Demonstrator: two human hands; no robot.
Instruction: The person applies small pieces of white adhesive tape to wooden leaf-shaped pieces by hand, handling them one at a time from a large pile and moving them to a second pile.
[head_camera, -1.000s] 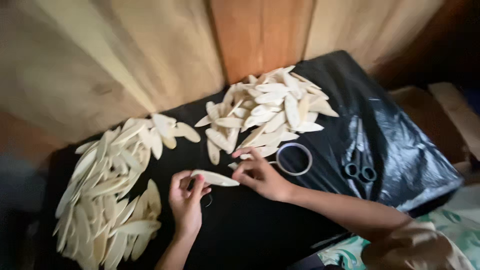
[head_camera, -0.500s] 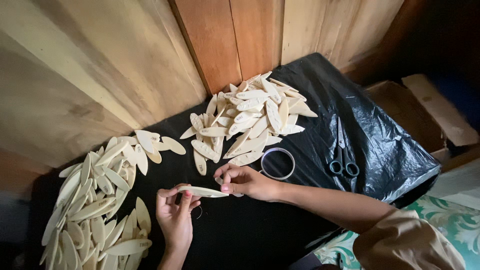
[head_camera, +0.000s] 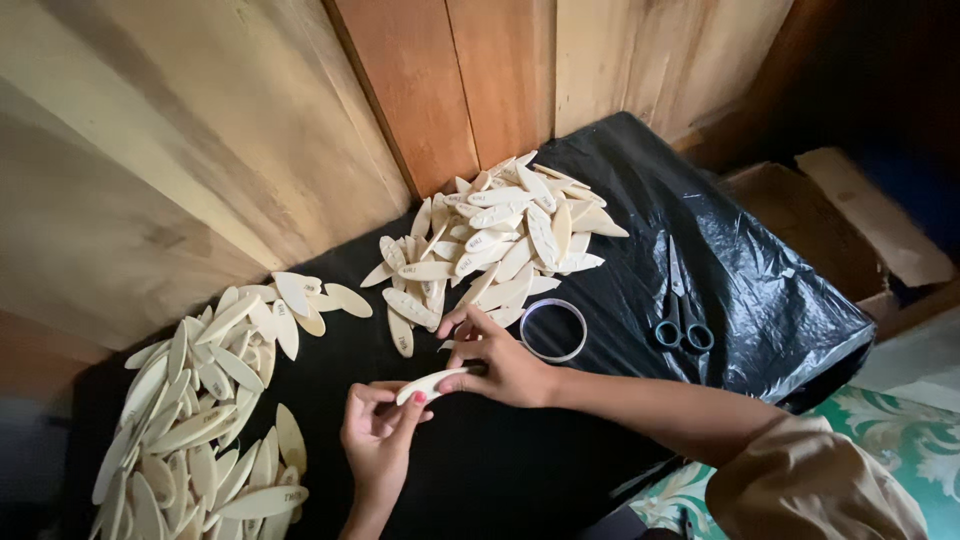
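Observation:
Both my hands hold one pale oval wooden piece (head_camera: 432, 382) over a black plastic sheet (head_camera: 620, 190). My left hand (head_camera: 378, 440) pinches its left end with thumb and fingers. My right hand (head_camera: 497, 360) grips the right end, fingers curled over it. A pile of the same oval pieces (head_camera: 500, 235) lies just beyond my right hand. A second, larger spread of oval pieces (head_camera: 205, 400) lies to the left of my left hand.
A clear tape ring (head_camera: 554, 330) lies right of my right hand. Dark-handled scissors (head_camera: 680, 305) rest further right on the sheet. A wooden plank wall (head_camera: 300, 120) stands behind. A cardboard box (head_camera: 850, 230) sits at far right, patterned green cloth (head_camera: 900, 420) below it.
The view has shifted, so the piles sit higher and further left. My hands have drawn closer together on the oval piece, which is now tilted.

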